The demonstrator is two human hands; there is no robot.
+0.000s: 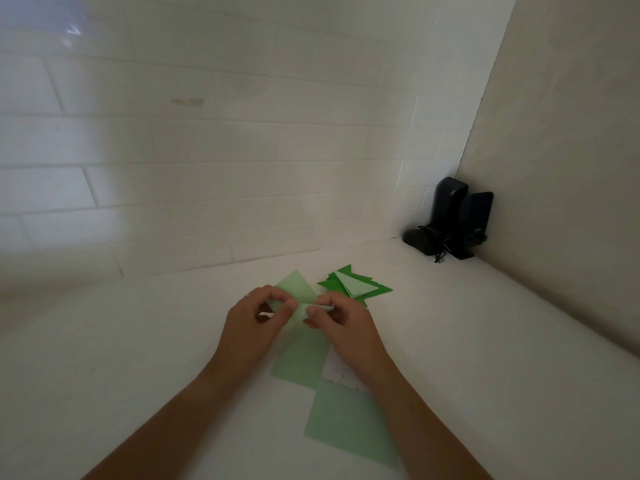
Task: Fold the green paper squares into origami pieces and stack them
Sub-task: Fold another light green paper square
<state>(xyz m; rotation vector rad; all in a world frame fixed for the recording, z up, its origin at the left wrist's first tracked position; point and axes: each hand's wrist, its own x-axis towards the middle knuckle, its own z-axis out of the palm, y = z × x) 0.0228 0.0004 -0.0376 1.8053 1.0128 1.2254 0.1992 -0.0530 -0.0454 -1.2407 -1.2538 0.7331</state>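
Both hands meet over the white counter (138, 341): the left hand (254, 322) and right hand (341, 323) each pinch the pale green paper (300, 315) between curled fingers and thumb, mid-fold. Beneath the wrists lie two flat green squares (301, 363), (349, 424). Just beyond the right hand sits a stack of folded pieces (356, 285). White tiled wall (207, 150) rises behind; dark objects (450, 220) stand in the corner.
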